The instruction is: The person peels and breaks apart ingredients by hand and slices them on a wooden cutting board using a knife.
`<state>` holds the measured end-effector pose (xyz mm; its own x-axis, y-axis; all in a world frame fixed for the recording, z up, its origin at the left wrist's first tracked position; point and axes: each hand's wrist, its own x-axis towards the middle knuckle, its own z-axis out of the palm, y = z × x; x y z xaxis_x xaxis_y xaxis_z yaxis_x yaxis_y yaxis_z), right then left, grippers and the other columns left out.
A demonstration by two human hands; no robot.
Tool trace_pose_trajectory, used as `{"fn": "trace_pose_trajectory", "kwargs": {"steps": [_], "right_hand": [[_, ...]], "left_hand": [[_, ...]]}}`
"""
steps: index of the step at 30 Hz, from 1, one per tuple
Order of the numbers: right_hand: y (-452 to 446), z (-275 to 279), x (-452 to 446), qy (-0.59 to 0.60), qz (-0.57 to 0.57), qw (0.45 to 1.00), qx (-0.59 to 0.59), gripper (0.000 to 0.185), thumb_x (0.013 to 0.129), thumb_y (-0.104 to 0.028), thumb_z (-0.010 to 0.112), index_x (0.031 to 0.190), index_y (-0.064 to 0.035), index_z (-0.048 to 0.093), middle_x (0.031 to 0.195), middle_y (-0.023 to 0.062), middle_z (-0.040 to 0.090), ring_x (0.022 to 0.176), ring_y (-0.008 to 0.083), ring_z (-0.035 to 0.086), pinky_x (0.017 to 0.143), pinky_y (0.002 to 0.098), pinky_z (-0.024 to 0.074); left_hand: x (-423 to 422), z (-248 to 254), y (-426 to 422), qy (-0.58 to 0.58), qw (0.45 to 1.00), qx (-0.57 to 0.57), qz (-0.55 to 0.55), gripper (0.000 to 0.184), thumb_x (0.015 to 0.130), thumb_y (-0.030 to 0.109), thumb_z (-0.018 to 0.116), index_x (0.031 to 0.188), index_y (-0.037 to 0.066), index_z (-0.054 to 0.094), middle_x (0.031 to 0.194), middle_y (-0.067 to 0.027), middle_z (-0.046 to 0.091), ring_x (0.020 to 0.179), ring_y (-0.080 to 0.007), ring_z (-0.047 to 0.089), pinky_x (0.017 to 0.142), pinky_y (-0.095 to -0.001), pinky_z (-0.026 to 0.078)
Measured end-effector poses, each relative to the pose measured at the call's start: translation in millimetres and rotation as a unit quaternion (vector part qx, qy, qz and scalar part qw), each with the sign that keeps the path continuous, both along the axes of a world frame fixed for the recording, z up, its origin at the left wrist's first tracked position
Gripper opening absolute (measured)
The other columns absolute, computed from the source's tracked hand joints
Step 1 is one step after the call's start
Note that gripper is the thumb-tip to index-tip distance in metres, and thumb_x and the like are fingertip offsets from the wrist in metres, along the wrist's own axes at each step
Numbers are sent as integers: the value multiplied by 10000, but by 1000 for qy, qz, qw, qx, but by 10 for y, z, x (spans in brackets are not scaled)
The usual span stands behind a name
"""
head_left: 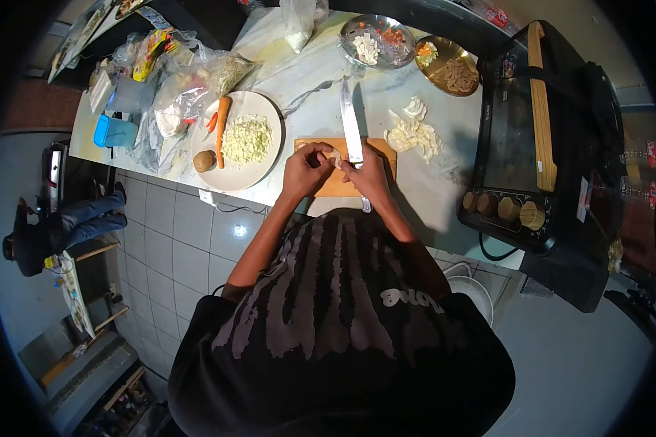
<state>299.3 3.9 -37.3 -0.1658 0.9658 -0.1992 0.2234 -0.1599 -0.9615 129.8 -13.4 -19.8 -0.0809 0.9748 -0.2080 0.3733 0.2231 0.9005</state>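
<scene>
Over a wooden cutting board [331,188], my left hand [308,169] and my right hand [368,175] meet with their fingers closed on a small pale piece [334,156], too small to name. A large knife [350,122] is at my right hand, its blade pointing away from me and its handle end showing below the hand. Right of the board lie pale, crumpled leaf-like pieces [415,135]. To the left, a white plate [210,177] bears chopped pale green vegetable [246,140], a carrot [221,131] and a round brown item [204,161].
Two metal dishes [348,52] [455,91] of cut food stand at the back. A black oven [499,138] bounds the right side. Plastic bags [189,91] and a blue container [114,132] stand at left. Another person [65,229] is far left.
</scene>
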Motion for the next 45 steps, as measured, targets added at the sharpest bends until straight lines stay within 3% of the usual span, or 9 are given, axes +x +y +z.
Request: {"fn": "trace_pose_trajectory", "kwargs": {"steps": [4,17,19,22,24,26,27,37,45], "right_hand": [[-55,63,9,-13,7,1000,-10,246,839,-39,740,1000,57,580,807,102,656,593,165,698,501,275,549],[-493,143,415,-112,32,992,-57,285,870,-110,682,1069,42,546,822,204,680,576,250,683,559,373,522],[-663,-1,473,-117,37,992,2,388,914,-101,630,1268,15,521,908,214,677,722,261,709,631,389,526],[-916,48,502,-40,45,997,-57,557,957,-37,571,1480,-33,381,999,127,642,596,134,608,547,285,494],[-1035,46,477,-67,56,995,37,621,981,-42,535,1554,-91,302,1099,134,621,701,166,628,655,302,518],[-1120,105,437,-95,59,987,113,577,1000,-86,485,1552,-126,321,1460,237,479,1249,419,545,1019,412,438],[-1155,229,415,-96,61,990,81,529,1021,-95,439,1541,-135,350,1444,255,484,1297,442,495,1032,425,432],[-1326,443,372,-166,48,984,52,550,1004,-61,430,1530,-219,384,915,299,625,861,457,633,766,467,495],[-1415,355,181,-147,15,987,69,553,992,-53,413,1522,-209,415,683,169,459,623,297,523,659,387,463]], "left_hand": [[-41,-114,-31,139,980,125,-70,267,810,142,768,1063,62,742,765,-68,628,670,-158,605,638,-294,493],[-9,-110,-141,133,969,205,-38,209,869,173,716,1047,64,726,962,-119,655,821,-300,675,711,-378,543],[-27,-154,-165,126,962,240,-45,200,871,172,711,1037,60,726,996,-119,663,847,-300,682,725,-372,551],[-53,-213,-176,128,943,298,-70,194,871,167,707,1025,51,727,1059,-117,676,880,-296,691,745,-363,564],[-63,-200,-204,134,933,321,-91,196,868,163,708,1023,46,728,1090,-114,681,886,-294,693,753,-358,569],[-92,-130,-194,196,917,314,-149,210,868,138,702,1048,32,722,1126,-102,688,903,-273,690,765,-353,570],[-126,-144,-175,193,917,313,-152,210,868,138,702,1048,32,722,1126,-102,688,903,-273,690,765,-353,570],[-194,-223,-115,237,862,379,-241,222,881,129,704,1082,37,720,1128,-75,708,825,-234,654,736,-338,557],[-202,-276,-131,181,881,379,-218,188,879,115,700,1043,31,733,1104,-86,718,816,-240,667,732,-350,560]]}}
